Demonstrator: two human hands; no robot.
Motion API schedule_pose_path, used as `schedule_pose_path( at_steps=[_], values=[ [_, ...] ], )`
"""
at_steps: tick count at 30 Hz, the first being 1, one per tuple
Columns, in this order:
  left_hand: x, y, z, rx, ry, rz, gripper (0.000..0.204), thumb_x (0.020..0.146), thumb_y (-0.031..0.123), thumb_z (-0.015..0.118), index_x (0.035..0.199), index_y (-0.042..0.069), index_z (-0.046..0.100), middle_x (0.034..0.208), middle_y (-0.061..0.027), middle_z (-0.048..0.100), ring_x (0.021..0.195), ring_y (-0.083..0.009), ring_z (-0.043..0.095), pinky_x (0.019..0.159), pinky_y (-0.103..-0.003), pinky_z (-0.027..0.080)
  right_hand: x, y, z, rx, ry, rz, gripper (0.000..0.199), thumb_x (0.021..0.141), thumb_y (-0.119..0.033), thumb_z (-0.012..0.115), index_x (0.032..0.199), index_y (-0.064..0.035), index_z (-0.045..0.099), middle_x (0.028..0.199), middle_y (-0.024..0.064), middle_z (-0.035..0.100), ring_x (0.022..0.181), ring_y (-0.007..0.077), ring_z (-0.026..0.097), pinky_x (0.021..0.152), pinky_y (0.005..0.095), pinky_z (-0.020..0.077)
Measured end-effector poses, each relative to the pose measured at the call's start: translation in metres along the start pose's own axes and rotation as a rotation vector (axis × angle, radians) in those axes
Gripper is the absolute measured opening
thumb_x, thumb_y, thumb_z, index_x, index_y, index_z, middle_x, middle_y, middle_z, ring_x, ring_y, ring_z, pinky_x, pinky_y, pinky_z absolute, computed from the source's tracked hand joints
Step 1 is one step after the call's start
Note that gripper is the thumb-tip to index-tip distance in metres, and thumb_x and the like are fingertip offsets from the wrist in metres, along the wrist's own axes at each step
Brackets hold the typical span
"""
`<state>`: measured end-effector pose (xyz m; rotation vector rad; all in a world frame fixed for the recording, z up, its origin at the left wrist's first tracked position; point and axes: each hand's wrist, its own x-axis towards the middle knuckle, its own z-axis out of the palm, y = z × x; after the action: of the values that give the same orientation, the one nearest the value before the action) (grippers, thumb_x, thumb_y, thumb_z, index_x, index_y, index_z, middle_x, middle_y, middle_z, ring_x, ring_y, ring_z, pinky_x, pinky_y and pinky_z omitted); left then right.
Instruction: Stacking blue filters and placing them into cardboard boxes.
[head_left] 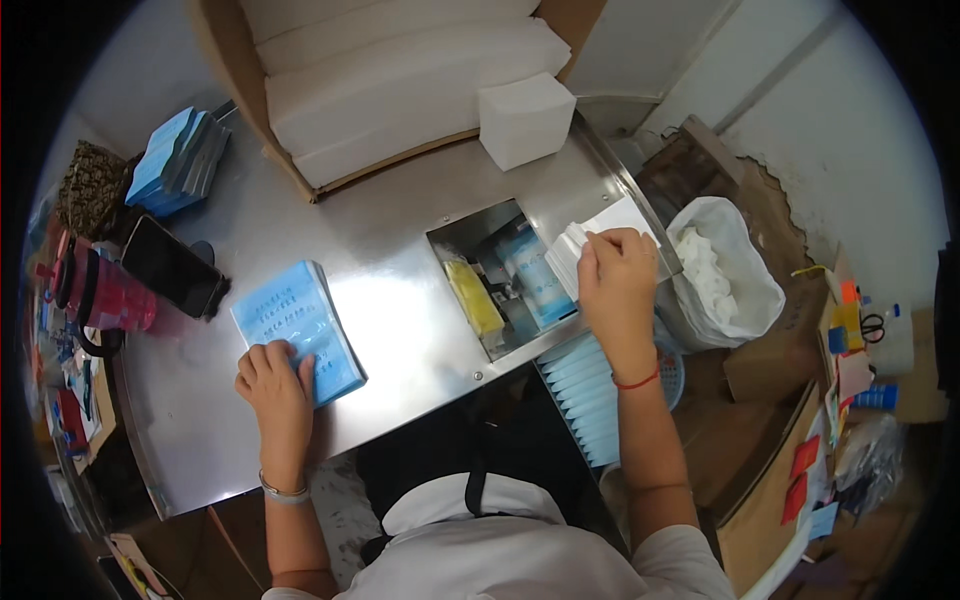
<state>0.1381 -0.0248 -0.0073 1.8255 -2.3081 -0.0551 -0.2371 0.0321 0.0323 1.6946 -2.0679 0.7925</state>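
Beside the square opening [500, 275] cut into the steel table [400, 300], the right hand [615, 280] grips a stack of white tissues [600, 235] at the opening's right edge, fingers curled over the top sheets and thumb on the near side. The tissues are thin, plain white and squared up, their layered edges showing as fine lines on the side facing the opening. A red cord circles that wrist.

Left of the opening, the left hand [275, 385] presses flat on the near corner of a pile of blue wrappers [300, 330], fingers spread on top rather than closed around it. The wrappers are pale blue, glossy, rectangular, with dark print on the upper face. A metal bangle sits on that wrist.

Inside the opening lie a yellow block [472, 298] and a blue-and-white packet [540, 280]. Below it a row of blue packs [590, 395] stands on edge. Behind it sits a loose white tissue block [525, 118], and further back a cardboard box [400, 80] filled with long white stacks. Right of the opening hangs a white bag [725, 270] of scraps. Far left of it rest a dark phone [172, 265], a pink mug [105, 295] and another blue bundle [180, 160].
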Motion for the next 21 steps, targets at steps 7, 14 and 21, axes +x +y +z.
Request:
schedule_pose_path(
  at_steps=[7, 14, 21],
  values=[
    [-0.013, 0.102, 0.023, -0.556, 0.03, 0.456, 0.029, 0.079, 0.019, 0.075, 0.094, 0.005, 0.054, 0.126, -0.024, 0.048, 0.126, -0.0475, 0.041, 0.102, -0.06, 0.033, 0.006, 0.025, -0.023, 0.255, -0.165, -0.041, 0.026, 0.078, -0.002, 0.064, 0.103, 0.0047, 0.067, 0.103, 0.0148, 0.058, 0.097, 0.0316, 0.054, 0.088, 0.0397, 0.0449],
    [-0.014, 0.112, 0.02, -0.42, -0.131, 0.572, 0.047, 0.075, 0.01, 0.067, 0.12, 0.003, 0.057, 0.146, -0.0266, 0.036, 0.136, -0.0507, 0.031, 0.109, -0.063, 0.026, -0.034, -0.041, -0.026, 0.219, 0.123, -0.333, 0.033, 0.072, 0.001, 0.066, 0.105, -0.0019, 0.07, 0.099, 0.0108, 0.07, 0.086, 0.029, 0.066, 0.08, 0.0396, 0.0486],
    [-0.017, 0.107, 0.02, -0.506, 0.011, 0.469, 0.047, 0.072, 0.014, 0.075, 0.112, 0.002, 0.053, 0.149, -0.0297, 0.027, 0.134, -0.0505, 0.031, 0.11, -0.054, 0.031, -0.008, -0.019, -0.071, 0.091, 0.351, 0.037, 0.051, 0.069, 0.015, 0.057, 0.118, 0.0047, 0.066, 0.119, 0.0202, 0.066, 0.112, 0.0389, 0.062, 0.096, 0.0437, 0.0495]
  ],
)
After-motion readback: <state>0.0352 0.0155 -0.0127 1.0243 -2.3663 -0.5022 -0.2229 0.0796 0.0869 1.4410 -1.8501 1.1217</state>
